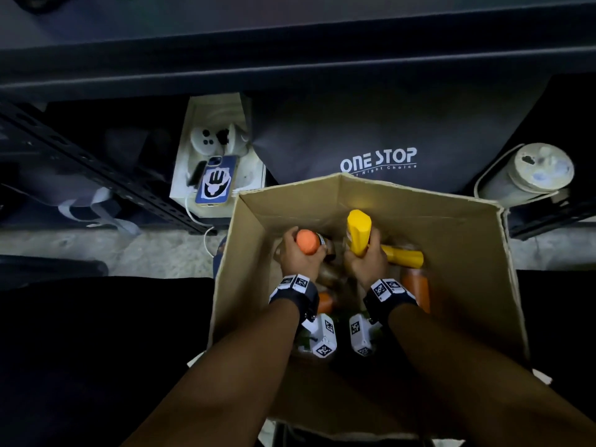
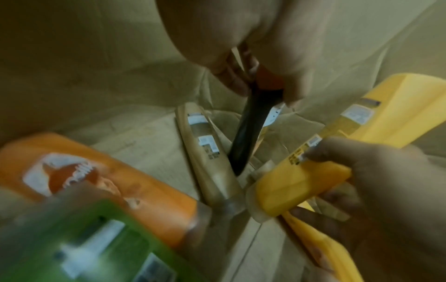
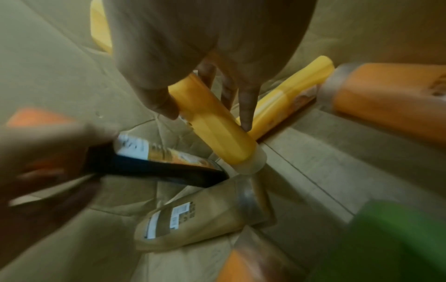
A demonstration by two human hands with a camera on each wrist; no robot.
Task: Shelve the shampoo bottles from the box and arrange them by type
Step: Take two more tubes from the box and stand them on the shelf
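In the head view both hands are inside an open cardboard box (image 1: 467, 253). My left hand (image 1: 298, 250) grips a dark bottle with an orange cap (image 1: 308, 241) near its top; the left wrist view shows its dark body (image 2: 251, 129) hanging below the fingers. My right hand (image 1: 366, 258) grips an upright yellow bottle (image 1: 358, 232), which the right wrist view shows with the fingers curled round it (image 3: 217, 129). On the box floor lie a second yellow bottle (image 1: 403, 254), an orange bottle (image 3: 386, 99), a beige bottle (image 3: 193, 219) and a green bottle (image 2: 96, 248).
A dark metal shelf edge (image 1: 290, 69) runs across the top, above the box. Behind the box stand a black "ONE STOP" bag (image 1: 377, 162), a white box carrying a phone (image 1: 216, 180) and a white cylinder (image 1: 529, 175). To the left is concrete floor (image 1: 129, 250).
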